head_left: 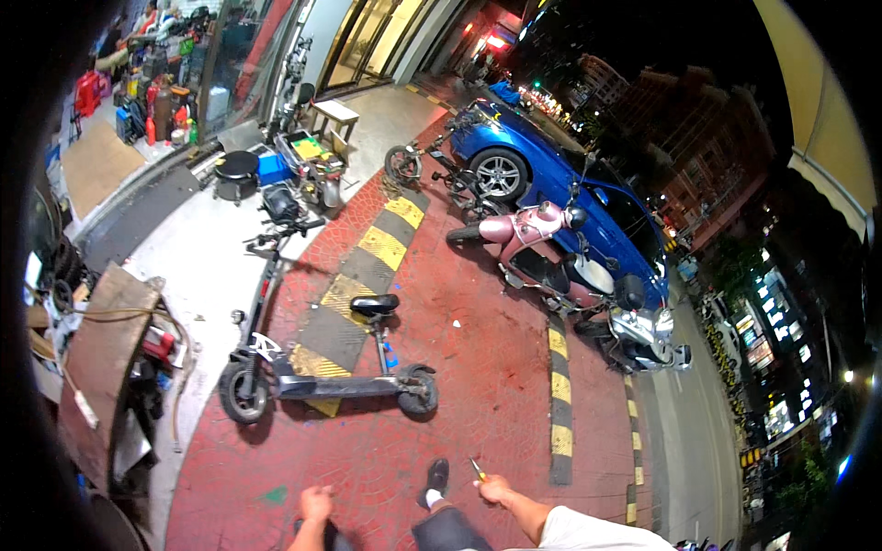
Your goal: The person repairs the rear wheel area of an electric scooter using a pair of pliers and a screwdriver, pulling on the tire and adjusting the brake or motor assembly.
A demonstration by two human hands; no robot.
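Low in the picture, my right hand (496,489) is closed around a slim screwdriver-like tool (479,472) with a yellow handle, its thin dark end pointing forward and up. To its left hangs my left hand (317,503), its fingers curled in and nothing showing from them. Neither hand touches anything else. Ahead of both, a dark electric scooter (335,387) with a black seat (375,304) stands on the red paving, its handlebar reaching toward the shop side. My dark shoe (437,476) shows between my hands.
Yellow-and-black kerb strips (383,246) cross the red paving (469,367). A pink moped (531,241) and a blue car (551,156) are parked ahead to the right. At the left lean brown boards (106,367) among clutter. A black round stool (236,167) stands near the shop.
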